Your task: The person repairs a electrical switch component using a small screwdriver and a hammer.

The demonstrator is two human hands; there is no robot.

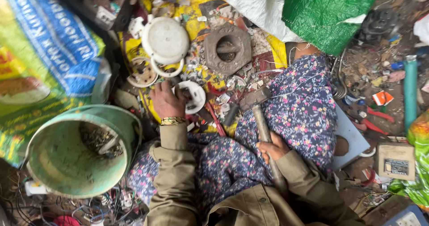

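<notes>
Here, white round fitting (193, 96) under left hand (166, 101), hammer (262, 118) in right hand (273, 148).

The left hand (167, 101) covers part of the small white round fitting (193, 96), so its near edge stays hidden. The hammer (263, 123) handle vanishes below the right hand (272, 147), under the sleeve. The green bucket (58, 163) contents (dark, tangled) are too small to tell.

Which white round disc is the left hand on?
The small white disc under the left hand, nearest the lap; the big domed disc lies farther off, untouched.
</notes>
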